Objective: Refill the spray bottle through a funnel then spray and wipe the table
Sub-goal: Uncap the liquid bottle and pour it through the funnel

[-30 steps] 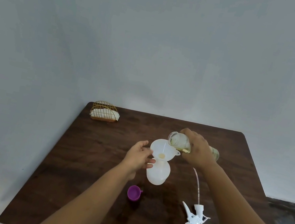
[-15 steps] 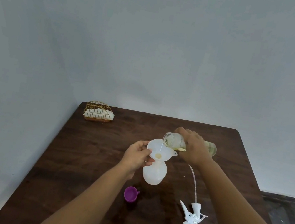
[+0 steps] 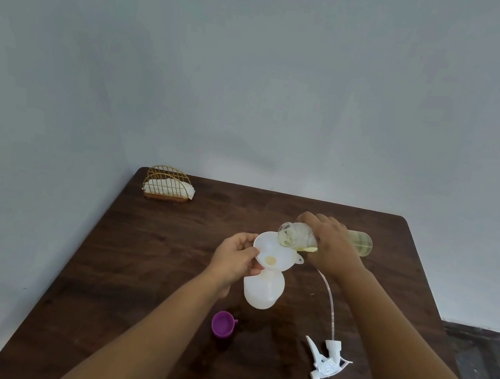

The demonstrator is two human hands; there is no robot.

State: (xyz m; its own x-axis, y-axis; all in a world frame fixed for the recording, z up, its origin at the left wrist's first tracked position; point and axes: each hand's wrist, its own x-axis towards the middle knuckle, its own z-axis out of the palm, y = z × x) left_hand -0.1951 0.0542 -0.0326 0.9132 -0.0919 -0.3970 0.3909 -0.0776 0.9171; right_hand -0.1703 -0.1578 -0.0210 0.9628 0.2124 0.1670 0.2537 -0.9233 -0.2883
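A white spray bottle [image 3: 263, 290] stands open on the dark wooden table [image 3: 148, 255] with a white funnel [image 3: 274, 253] in its neck. My left hand [image 3: 235, 261] pinches the funnel's left rim. My right hand [image 3: 330, 244] grips a clear refill bottle [image 3: 295, 235] of yellowish liquid, tipped on its side with its mouth over the funnel. A little yellow liquid sits at the funnel's bottom. The white trigger sprayer head [image 3: 326, 359] with its long tube lies on the table to the right.
A purple cap [image 3: 222, 324] lies on the table in front of the spray bottle. A gold wire holder with white cloths [image 3: 168, 185] stands at the far left corner. The table meets a pale wall at the back; dark floor shows at right.
My head has shifted, so the scene sits a little differently in view. The refill bottle stays tipped over the funnel and liquid keeps collecting in it. Both hands keep their holds.
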